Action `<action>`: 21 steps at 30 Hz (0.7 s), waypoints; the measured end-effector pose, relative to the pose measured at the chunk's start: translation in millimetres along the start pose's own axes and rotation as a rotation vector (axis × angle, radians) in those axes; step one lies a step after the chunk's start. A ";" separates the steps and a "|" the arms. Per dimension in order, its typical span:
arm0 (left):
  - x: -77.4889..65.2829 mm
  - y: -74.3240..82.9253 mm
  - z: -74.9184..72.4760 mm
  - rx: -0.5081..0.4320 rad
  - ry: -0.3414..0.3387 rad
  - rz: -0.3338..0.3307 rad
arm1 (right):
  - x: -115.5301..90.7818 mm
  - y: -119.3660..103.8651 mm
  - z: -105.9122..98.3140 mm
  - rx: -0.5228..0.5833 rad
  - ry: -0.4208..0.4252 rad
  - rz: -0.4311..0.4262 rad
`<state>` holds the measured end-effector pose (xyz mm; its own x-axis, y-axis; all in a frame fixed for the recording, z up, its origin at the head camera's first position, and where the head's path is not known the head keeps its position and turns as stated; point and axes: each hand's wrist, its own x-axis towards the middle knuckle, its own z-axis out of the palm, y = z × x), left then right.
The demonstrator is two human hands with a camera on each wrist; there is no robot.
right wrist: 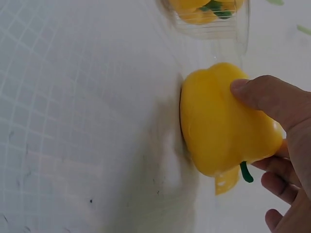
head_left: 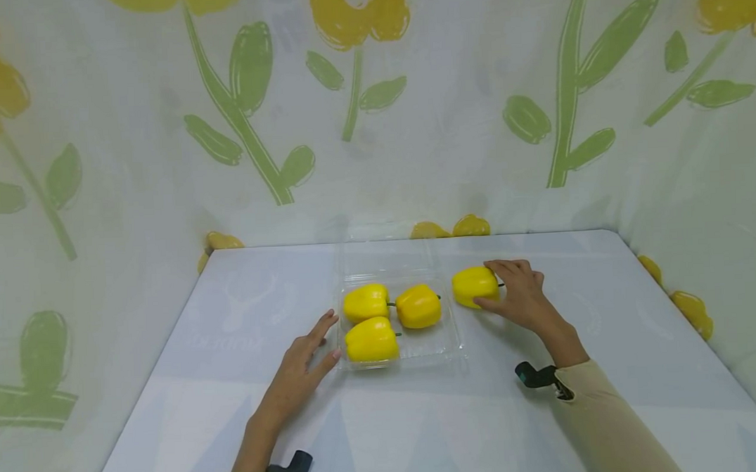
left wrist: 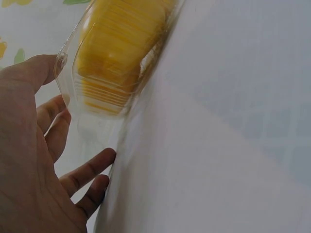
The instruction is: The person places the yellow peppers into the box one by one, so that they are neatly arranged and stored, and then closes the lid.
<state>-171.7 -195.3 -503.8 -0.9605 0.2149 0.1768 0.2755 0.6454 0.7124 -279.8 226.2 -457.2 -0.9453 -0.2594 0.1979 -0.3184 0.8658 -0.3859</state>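
A clear plastic clamshell container (head_left: 430,346) lies with its lid folded back, and three yellow bell peppers (head_left: 371,340) sit in its base. Beside its left edge is my left hand (head_left: 298,370), fingers spread; in the left wrist view the thumb (left wrist: 41,70) touches the container's rim. A fourth yellow bell pepper (head_left: 474,287) rests on the table just right of the container. My right hand (head_left: 521,296) holds this pepper between thumb and fingers, near its green stem (right wrist: 246,172). Part of the fingers is hidden behind the pepper in the right wrist view.
The white table (head_left: 519,427) has a pale printed pattern. A curtain (head_left: 438,156) with yellow flowers and green leaves hangs behind it and along both sides. Each wrist carries a black camera mount, such as the right one (head_left: 536,375).
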 end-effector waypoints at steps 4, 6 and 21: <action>0.3 0.0 0.7 -0.001 0.000 -0.006 | -1.2 2.4 0.3 0.007 0.025 -0.012; 0.6 -0.2 1.1 -0.001 -0.004 -0.009 | -2.1 3.6 0.5 0.008 0.037 -0.019; 0.6 -3.5 1.4 0.005 -0.004 0.005 | -14.9 3.8 -6.4 0.010 0.083 -0.027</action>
<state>-173.2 -196.4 -507.1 -0.9589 0.2211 0.1777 0.2806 0.6480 0.7081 -266.5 236.1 -455.9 -0.9274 -0.2457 0.2820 -0.3445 0.8548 -0.3882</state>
